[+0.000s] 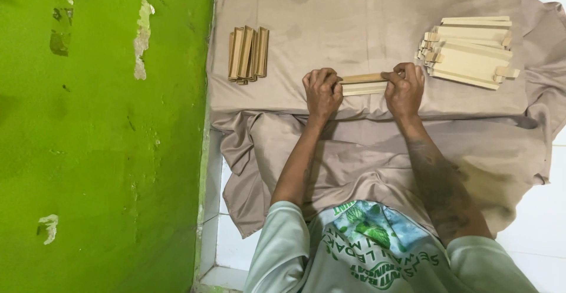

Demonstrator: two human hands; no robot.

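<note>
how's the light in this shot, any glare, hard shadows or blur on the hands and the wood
Head view: soft, even light, no glare. Only faint shadows under the left hand, the right hand and the wooden strips they grip. Hands and both wood stacks, left and right, look sharp; the beige cloth shows dull darker patches, the white floor is brightest.

Both forearms stretch away from the body, nearly parallel. The left hand (pixel 322 91) and right hand (pixel 404 88) are curled shut, knuckles up, side by side.
</note>
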